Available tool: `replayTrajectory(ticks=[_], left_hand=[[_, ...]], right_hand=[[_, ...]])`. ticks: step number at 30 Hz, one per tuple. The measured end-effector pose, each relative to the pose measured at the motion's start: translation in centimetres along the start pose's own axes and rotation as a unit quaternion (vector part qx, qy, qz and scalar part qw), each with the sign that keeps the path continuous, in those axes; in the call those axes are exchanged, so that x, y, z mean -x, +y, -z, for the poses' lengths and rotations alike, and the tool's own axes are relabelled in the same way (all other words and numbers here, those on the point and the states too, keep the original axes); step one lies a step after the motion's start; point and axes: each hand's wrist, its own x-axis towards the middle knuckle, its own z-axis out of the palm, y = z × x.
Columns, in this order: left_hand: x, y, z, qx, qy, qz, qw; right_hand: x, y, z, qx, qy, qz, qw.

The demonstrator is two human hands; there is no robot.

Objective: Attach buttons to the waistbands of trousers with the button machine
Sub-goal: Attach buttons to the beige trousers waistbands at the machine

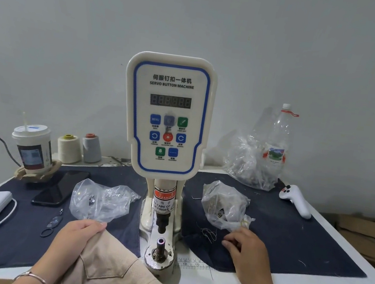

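Lying soft and limp at the table's near edge, left of the button machine [167, 120], the tan trousers [109, 271] are being gripped by the left hand [76, 234], best at the stiffer waistband, while the right hand [245, 248], fingers loosely curled and whether anything is being pinched not being discernible, is being rested beside a plastic bag [223, 205].

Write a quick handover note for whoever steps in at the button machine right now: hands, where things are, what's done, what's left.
Left hand: holds the beige trousers at the table's front edge, left of the button machine.
Right hand: fingers curled on the dark cloth, just below the right plastic bag; whether it pinches a part I cannot tell.
A second plastic bag with small metal pieces lies left of the machine.
Done: no button visible on the trousers.
Left: load the lower die, place the waistband over it, press.
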Motion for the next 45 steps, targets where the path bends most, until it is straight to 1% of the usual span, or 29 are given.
replayTrajectory(ticks=[4, 11, 16, 22, 25, 26, 28, 30, 31, 33, 36, 38, 41, 45], left_hand=[[0.0, 0.1, 0.0, 0.004, -0.002, 0.004, 1.000], [0.0, 0.1, 0.0, 0.001, 0.007, 0.006, 1.000], [0.1, 0.3, -0.1, -0.007, 0.007, 0.007, 1.000], [0.3, 0.6, -0.2, -0.003, 0.007, 0.008, 1.000], [0.4, 0.7, -0.2, -0.009, 0.009, 0.005, 1.000], [0.4, 0.8, -0.2, -0.011, 0.011, 0.005, 1.000], [0.4, 0.8, -0.3, -0.009, 0.013, 0.005, 1.000], [0.4, 0.9, -0.3, -0.005, 0.012, 0.006, 1.000], [0.4, 0.9, -0.3, -0.004, 0.009, 0.007, 1.000], [0.4, 0.9, -0.3, -0.003, 0.006, 0.008, 1.000], [0.4, 0.8, -0.2, 0.002, 0.004, 0.009, 1.000], [0.3, 0.8, -0.2, 0.004, 0.005, 0.009, 1.000], [0.1, 0.6, -0.1, 0.001, 0.006, 0.009, 1.000], [0.0, 0.4, -0.2, 0.010, 0.006, 0.012, 1.000]], right_hand=[[0.1, 0.0, 0.2, -0.031, 0.034, -0.019, 0.999], [-0.1, 0.2, 0.4, -0.074, 0.041, -0.042, 0.996], [-0.1, 0.5, 0.4, -0.075, 0.042, -0.049, 0.995], [-0.1, 0.5, 0.3, -0.074, 0.014, -0.068, 0.995], [-0.3, 0.6, 1.0, -0.135, 0.016, -0.116, 0.984], [-0.4, 0.6, 1.4, -0.163, 0.000, -0.137, 0.977], [-0.8, 0.5, 2.3, -0.187, -0.072, -0.153, 0.968], [-0.9, 0.6, 3.0, -0.155, -0.152, -0.127, 0.968], [-0.9, 0.5, 3.2, -0.127, -0.177, -0.107, 0.970], [-0.6, 0.4, 3.3, -0.084, -0.192, -0.064, 0.976], [-0.4, 0.0, 3.3, -0.077, -0.188, -0.001, 0.979], [-0.7, -0.1, 3.2, -0.032, -0.199, 0.049, 0.978], [-1.4, -0.2, 3.3, 0.094, -0.232, 0.127, 0.960], [-2.6, -0.2, 3.2, 0.187, -0.267, 0.194, 0.925]])
